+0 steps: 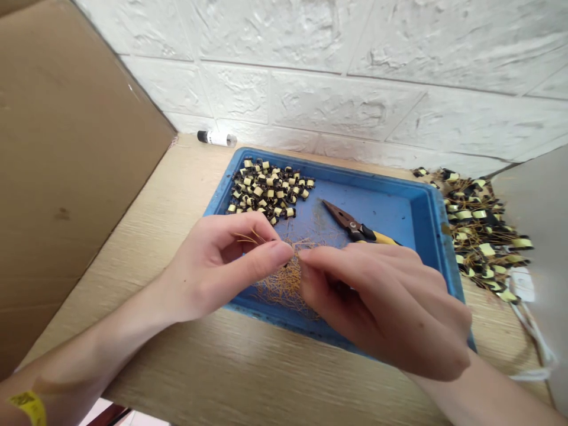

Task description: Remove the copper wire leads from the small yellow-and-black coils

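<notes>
My left hand (235, 260) is closed in a pinch over the blue tray (437, 242). Thin copper-coloured wires (251, 238) stick out behind its thumb; they look like the leads of a small transformer whose body the fingers hide. My right hand (386, 302) pinches right beside the left fingertips, and whatever lies between its fingers is hidden. Beneath both hands, loose wire clippings (284, 287) cover the tray's floor. Long-nose pliers (350, 223) with yellow and black handles lie in the tray, partly behind my right hand.
Small black-and-yellow transformers (268, 192) with short pins are heaped in the tray's far left corner. More transformers with long wires (481, 231) lie right of the tray, near a white cable (535, 334). A small bottle (217, 138) lies by the white wall; cardboard (75, 148) stands left.
</notes>
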`<control>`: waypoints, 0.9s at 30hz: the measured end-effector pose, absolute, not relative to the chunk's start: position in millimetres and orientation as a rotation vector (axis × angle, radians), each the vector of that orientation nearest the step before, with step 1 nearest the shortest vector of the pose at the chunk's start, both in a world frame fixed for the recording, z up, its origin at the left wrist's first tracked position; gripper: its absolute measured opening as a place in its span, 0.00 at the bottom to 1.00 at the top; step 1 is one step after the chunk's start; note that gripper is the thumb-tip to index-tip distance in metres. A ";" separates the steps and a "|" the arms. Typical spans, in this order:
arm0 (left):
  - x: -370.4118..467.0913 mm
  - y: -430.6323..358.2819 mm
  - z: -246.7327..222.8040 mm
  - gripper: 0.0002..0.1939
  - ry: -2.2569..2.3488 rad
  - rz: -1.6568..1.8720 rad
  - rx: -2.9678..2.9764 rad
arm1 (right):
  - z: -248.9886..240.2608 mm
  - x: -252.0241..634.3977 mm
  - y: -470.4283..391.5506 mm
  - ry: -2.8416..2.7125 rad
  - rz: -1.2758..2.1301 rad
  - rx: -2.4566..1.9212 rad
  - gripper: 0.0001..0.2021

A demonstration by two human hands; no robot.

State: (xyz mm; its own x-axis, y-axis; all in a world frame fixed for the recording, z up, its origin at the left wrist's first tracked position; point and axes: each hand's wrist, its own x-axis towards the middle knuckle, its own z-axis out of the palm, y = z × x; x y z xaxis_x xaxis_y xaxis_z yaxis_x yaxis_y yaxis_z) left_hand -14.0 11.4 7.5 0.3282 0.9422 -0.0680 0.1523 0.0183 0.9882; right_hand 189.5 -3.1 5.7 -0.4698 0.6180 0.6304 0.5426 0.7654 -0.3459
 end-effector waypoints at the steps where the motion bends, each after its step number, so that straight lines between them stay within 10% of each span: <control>1: -14.0 11.5 7.2 0.10 1.076 0.849 1.423 | 5.6 190.1 -3.3 -2.191 0.130 -0.866 0.05; 27: -16.2 12.3 9.8 0.09 1.012 0.851 1.568 | 10.8 184.4 0.1 -2.167 0.313 -0.936 0.10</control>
State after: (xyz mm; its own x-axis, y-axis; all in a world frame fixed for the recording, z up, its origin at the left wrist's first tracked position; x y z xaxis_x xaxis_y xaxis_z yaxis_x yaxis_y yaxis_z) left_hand -16.2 12.3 9.8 0.3924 0.9194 0.0266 0.1834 -0.1066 0.9773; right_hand 184.4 0.1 10.8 -0.4579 0.7076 0.5382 0.5267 0.7036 -0.4771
